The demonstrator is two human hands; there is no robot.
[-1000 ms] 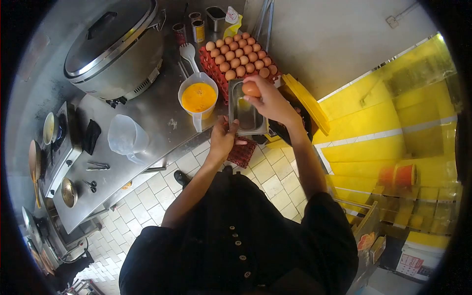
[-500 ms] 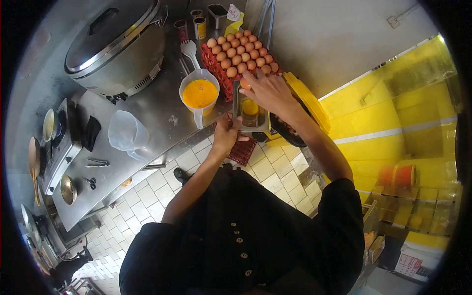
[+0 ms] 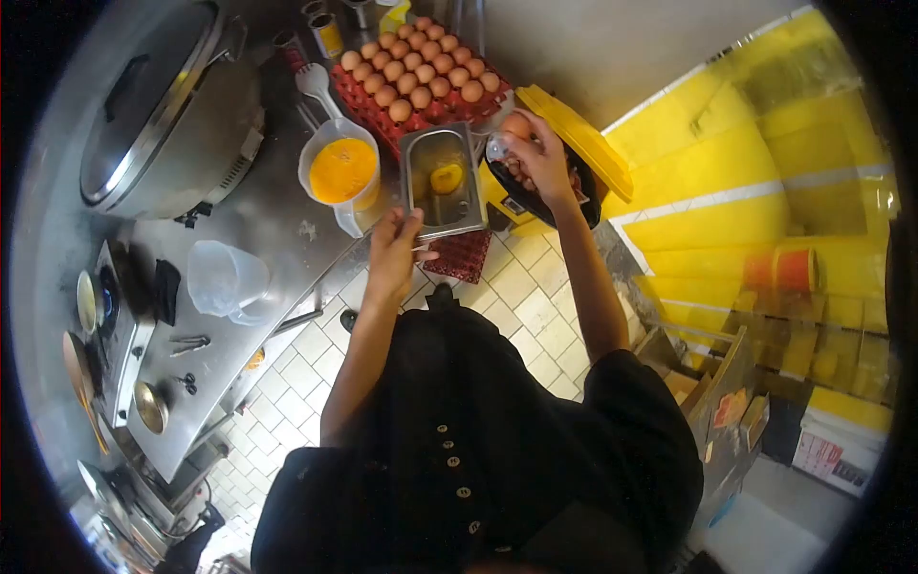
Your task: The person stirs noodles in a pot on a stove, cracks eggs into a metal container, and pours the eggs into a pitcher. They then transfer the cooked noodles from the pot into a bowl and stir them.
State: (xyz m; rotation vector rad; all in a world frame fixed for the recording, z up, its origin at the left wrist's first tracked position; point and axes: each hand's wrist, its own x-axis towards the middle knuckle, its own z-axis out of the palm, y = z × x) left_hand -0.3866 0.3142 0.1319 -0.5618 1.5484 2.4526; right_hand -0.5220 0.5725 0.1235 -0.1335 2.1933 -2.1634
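My left hand (image 3: pixel 397 253) grips the near edge of a rectangular metal container (image 3: pixel 455 231), with a raw egg (image 3: pixel 447 178) in it, its yolk whole. In my right hand (image 3: pixel 543 165) are the pieces of a cracked eggshell (image 3: pixel 517 125), held over a black-lined bin (image 3: pixel 585 209) that has other shells inside. Left of the container stands a plastic measuring jug (image 3: pixel 311 158) of beaten egg (image 3: pixel 342 170). Behind the container, rows of brown eggs (image 3: pixel 421 97) fill a red egg tray (image 3: pixel 382 122).
An empty plastic jug (image 3: pixel 226 277) and a large rice cooker (image 3: pixel 191 143) stand on the steel counter (image 3: pixel 287 225). A white slotted spoon (image 3: pixel 314 81) lies behind the full jug. The bin's yellow lid (image 3: pixel 579 148) is raised. Another red tray (image 3: pixel 461 258) is below the counter.
My right hand has moved right, from above the metal container to above the bin, with the eggshell. The view has shifted, and the container with its egg shows more fully.
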